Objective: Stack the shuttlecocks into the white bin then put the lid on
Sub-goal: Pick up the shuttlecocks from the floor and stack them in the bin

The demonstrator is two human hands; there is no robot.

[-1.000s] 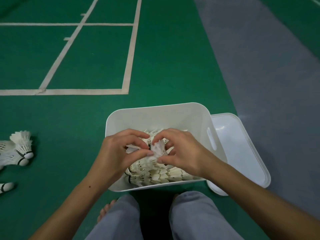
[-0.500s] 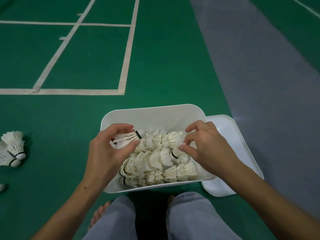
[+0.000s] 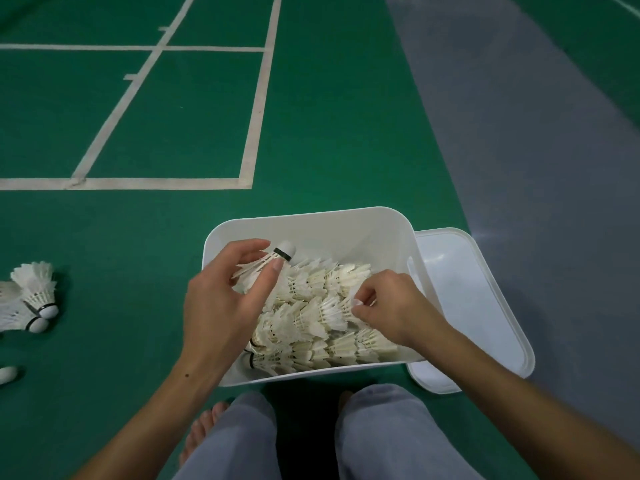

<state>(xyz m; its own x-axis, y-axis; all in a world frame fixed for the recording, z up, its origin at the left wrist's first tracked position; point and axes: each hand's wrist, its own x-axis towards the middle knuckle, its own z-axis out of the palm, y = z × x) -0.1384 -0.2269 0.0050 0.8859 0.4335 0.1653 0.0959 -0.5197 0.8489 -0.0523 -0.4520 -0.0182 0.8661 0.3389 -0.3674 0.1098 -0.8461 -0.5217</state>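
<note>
A white bin (image 3: pixel 322 226) stands on the green court floor in front of my knees. Rows of white shuttlecocks (image 3: pixel 311 317) lie stacked inside it. My left hand (image 3: pixel 221 306) is over the bin's left side and holds one shuttlecock (image 3: pixel 266 265), its black-banded cork pointing to the far right. My right hand (image 3: pixel 391 306) is over the right side, its fingertips pinching the feathers of a shuttlecock in the stacked rows. The white lid (image 3: pixel 485 306) lies flat on the floor, touching the bin's right side.
Loose shuttlecocks (image 3: pixel 33 296) lie on the floor at the far left, with another cork (image 3: pixel 7 374) below them. My grey trouser legs (image 3: pixel 381 438) and a bare foot (image 3: pixel 201 431) are close below the bin. White court lines cross the floor beyond; grey flooring runs along the right.
My hands have drawn apart from the bin's middle. The left lifted a shuttlecock out toward the left rim; the right moved right and lowered onto the stacked rows.
</note>
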